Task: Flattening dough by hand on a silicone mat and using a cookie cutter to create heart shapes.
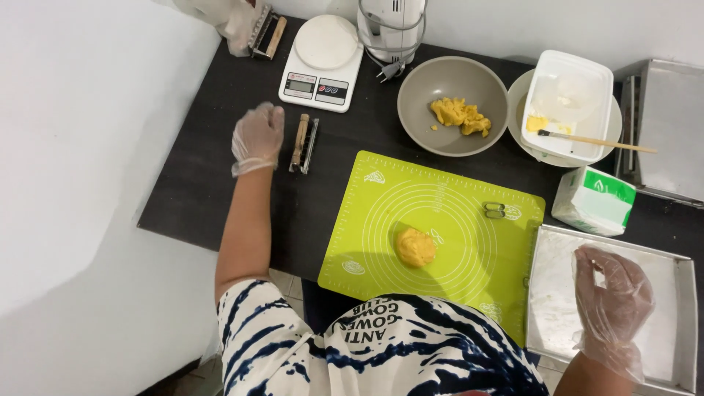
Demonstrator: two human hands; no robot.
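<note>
The person's gloved left hand (257, 138) is reaching to the upper left, fingers loosely apart beside the wooden-handled tool (303, 144), while the gloved right hand (612, 297) is hovering at lower right over the metal tray (685, 323), fingertips pinched together, below the green-and-white carton (594, 199).
</note>
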